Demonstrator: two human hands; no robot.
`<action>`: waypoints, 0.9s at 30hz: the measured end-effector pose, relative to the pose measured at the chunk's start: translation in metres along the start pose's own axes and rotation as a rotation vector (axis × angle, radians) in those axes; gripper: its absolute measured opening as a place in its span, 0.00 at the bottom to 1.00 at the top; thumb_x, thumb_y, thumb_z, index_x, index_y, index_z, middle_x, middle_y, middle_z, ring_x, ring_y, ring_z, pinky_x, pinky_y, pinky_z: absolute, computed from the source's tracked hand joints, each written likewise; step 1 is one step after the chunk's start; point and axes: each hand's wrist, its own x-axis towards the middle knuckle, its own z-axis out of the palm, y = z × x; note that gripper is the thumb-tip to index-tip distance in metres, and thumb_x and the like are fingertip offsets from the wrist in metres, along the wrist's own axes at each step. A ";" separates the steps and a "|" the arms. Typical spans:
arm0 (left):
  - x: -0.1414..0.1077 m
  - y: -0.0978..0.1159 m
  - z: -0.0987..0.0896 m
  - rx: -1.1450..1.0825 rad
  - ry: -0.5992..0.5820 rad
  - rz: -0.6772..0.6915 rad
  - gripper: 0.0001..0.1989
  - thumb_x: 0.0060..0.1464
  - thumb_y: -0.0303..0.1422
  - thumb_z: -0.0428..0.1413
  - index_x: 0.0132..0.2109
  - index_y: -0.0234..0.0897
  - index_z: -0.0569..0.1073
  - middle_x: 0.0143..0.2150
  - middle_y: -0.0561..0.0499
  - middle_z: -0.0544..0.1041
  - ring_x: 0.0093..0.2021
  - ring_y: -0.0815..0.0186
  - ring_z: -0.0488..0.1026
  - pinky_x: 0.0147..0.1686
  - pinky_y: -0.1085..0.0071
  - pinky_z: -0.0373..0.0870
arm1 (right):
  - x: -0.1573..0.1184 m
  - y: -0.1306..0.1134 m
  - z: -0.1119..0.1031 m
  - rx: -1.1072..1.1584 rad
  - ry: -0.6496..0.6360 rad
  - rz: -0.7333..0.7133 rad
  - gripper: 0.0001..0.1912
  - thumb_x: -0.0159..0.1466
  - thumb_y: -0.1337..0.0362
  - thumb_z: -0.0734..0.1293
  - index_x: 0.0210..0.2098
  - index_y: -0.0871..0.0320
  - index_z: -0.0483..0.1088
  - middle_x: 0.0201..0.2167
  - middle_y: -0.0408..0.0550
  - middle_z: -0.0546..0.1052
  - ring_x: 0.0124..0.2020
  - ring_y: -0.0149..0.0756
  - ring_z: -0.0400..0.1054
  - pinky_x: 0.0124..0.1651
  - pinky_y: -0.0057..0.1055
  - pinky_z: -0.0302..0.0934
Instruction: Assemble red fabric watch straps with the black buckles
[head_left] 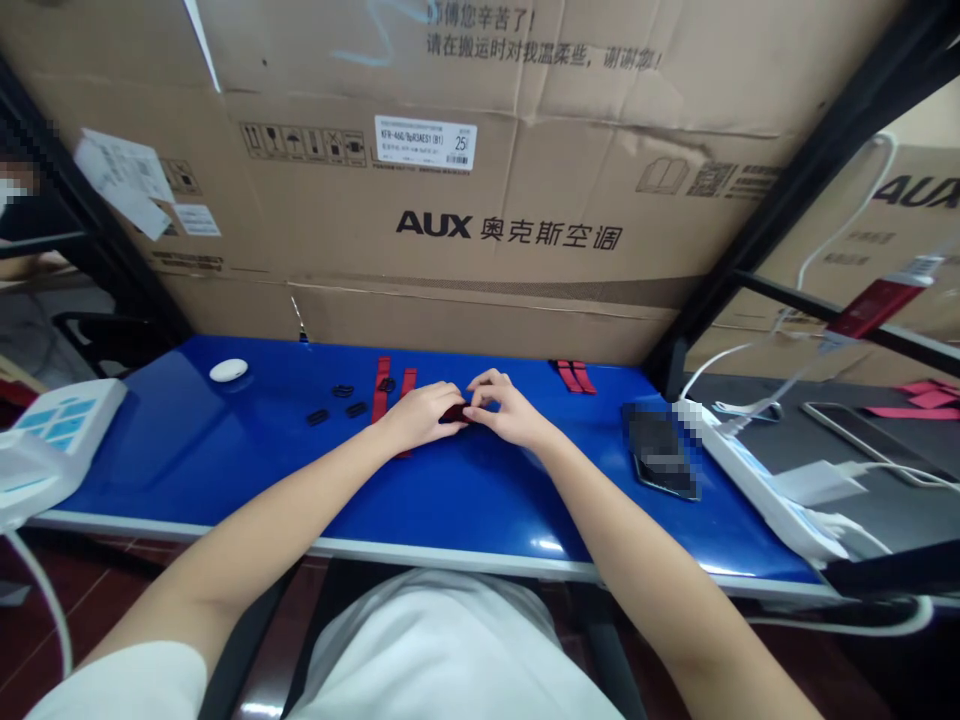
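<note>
White shirt (pixel 450 655) nearest, cut off at bottom. Blue table (pixel 480 500) next. Dark phone (pixel 664 455) on right side, blurred by squares. Left hand (pixel 424 416) curled, holding small dark red piece (pixel 454 411), mostly hidden by fingers. Right hand (pixel 510 410) bent, fingertips at same piece; cannot tell if pinching or just touching. Red straps (pixel 382 388) partly behind left hand. Black clips (pixel 343 391) beside straps, too small to make out well. Big box (pixel 510 310) behind, top cut off.

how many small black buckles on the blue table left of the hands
4 visible: a back buckle, a front-left buckle, a front-right buckle, and a fourth buckle at the left red strap. The left hand may hide more.
</note>
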 end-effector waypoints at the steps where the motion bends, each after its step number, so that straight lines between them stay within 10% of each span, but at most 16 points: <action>1: 0.000 -0.001 -0.001 -0.010 0.014 0.005 0.11 0.57 0.34 0.58 0.46 0.35 0.73 0.44 0.44 0.76 0.46 0.59 0.73 0.47 0.63 0.72 | 0.000 -0.001 -0.002 0.067 -0.010 0.008 0.10 0.58 0.59 0.70 0.24 0.57 0.71 0.42 0.49 0.68 0.47 0.40 0.61 0.54 0.41 0.53; 8: 0.000 -0.001 -0.005 -0.114 0.061 -0.002 0.14 0.57 0.38 0.58 0.48 0.36 0.72 0.46 0.43 0.76 0.47 0.60 0.74 0.49 0.63 0.71 | -0.001 -0.002 -0.011 0.568 -0.079 0.130 0.13 0.56 0.57 0.71 0.23 0.58 0.68 0.29 0.42 0.68 0.31 0.31 0.61 0.38 0.31 0.56; 14: -0.001 0.010 -0.007 -0.114 -0.046 -0.046 0.12 0.58 0.35 0.57 0.48 0.37 0.73 0.45 0.44 0.75 0.47 0.59 0.73 0.49 0.62 0.70 | -0.002 -0.006 -0.007 0.297 -0.202 0.228 0.15 0.56 0.52 0.70 0.27 0.58 0.70 0.23 0.41 0.70 0.25 0.30 0.59 0.31 0.28 0.54; 27: 0.006 0.025 0.002 -0.268 -0.038 -0.273 0.15 0.63 0.41 0.49 0.50 0.36 0.66 0.48 0.42 0.72 0.47 0.58 0.71 0.49 0.61 0.68 | 0.000 -0.012 -0.004 0.775 -0.045 0.279 0.14 0.53 0.53 0.74 0.28 0.58 0.72 0.26 0.43 0.74 0.28 0.31 0.66 0.36 0.30 0.60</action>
